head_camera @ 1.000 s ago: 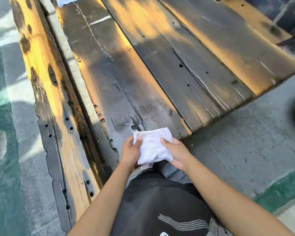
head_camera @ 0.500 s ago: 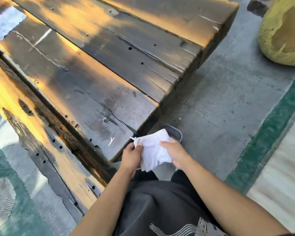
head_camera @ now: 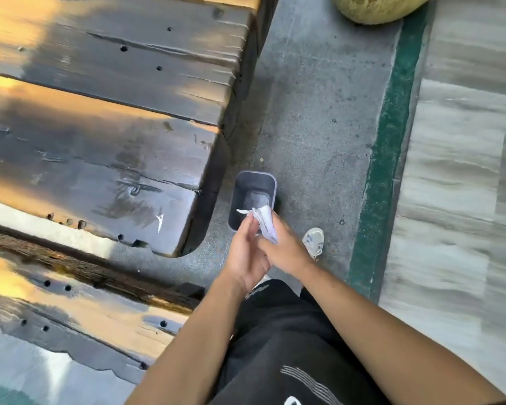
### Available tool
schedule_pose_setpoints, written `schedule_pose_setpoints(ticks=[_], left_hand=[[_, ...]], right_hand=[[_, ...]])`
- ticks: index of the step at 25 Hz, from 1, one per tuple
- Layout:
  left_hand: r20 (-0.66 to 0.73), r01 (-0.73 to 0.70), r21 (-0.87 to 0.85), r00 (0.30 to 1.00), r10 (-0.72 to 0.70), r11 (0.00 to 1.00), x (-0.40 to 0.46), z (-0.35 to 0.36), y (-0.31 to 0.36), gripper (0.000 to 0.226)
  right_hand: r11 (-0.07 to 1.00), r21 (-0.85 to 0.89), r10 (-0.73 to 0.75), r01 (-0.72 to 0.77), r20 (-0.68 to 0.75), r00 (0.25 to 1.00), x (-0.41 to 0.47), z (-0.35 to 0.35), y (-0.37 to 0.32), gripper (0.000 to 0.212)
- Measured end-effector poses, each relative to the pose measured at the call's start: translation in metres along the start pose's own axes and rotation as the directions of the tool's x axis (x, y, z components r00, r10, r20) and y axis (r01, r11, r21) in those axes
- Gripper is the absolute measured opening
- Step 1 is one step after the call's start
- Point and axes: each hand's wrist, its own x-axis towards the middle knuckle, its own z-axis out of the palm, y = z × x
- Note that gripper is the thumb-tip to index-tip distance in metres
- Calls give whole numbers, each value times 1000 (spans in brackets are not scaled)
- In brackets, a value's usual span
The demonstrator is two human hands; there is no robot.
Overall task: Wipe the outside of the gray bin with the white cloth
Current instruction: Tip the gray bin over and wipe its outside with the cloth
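A small gray bin (head_camera: 253, 182) stands upright on the concrete floor beside the end of a dark wooden bench, its open top facing me. The folded white cloth (head_camera: 265, 222) hangs just over the bin's near rim. My right hand (head_camera: 284, 247) grips the cloth from the right. My left hand (head_camera: 247, 255) presses against it from the left, fingertips at the cloth's upper edge. The hands and cloth hide the bin's near rim. Neither hand touches the bin's wall as far as I can see.
The dark plank bench (head_camera: 114, 135) fills the left side, its corner close to the bin. A green stripe (head_camera: 392, 141) runs along the floor to the right. A yellowish round object (head_camera: 374, 7) lies at the top edge. My shoe (head_camera: 314, 241) is right of the hands.
The view has swung to the right and down, so the whole bin now shows. Both hands with the cloth have moved over the bin's near rim, and the cloth is folded narrower.
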Motion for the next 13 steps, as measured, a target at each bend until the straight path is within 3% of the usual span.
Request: schedule_pose_setpoints(ticks=[4,7,13], left_hand=[[42,154,-15,987,-154,988,-10,-11,-33,65],[-67,181,28,982,-179,983,0,-13,-57,67],[-368,193,116,919,-138,974,68,-34,-113,52]], right_hand=[[992,65,117,-112,-90,989,-34,-10,39,41],[975,141,195,-171,-182,964,-34,-17,76,20],[953,144,288,-268,-149,946,3,-49,147,23]])
